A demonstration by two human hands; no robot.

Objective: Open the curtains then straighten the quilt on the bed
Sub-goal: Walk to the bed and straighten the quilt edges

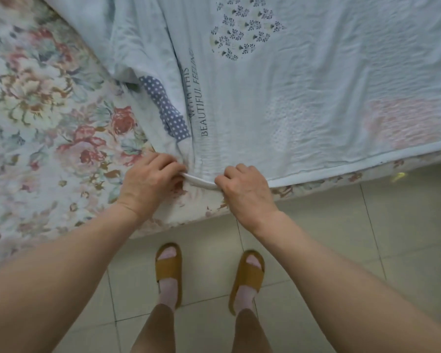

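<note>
A pale blue quilt (303,80) with printed words, a dotted patch and small flower motifs lies over the bed, creased and bunched along a fold on its left side. Its white hem runs along the bed's near edge. My left hand (150,182) is shut on the hem at the bunched fold. My right hand (245,192) grips the same hem a short way to the right, and a short strip of hem hangs slack between the two hands. No curtains are in view.
A floral bedsheet (43,118) covers the bed to the left of the quilt and shows along the near edge. Beige floor tiles (367,250) lie below, where my feet stand in mustard slippers (247,276) close to the bed.
</note>
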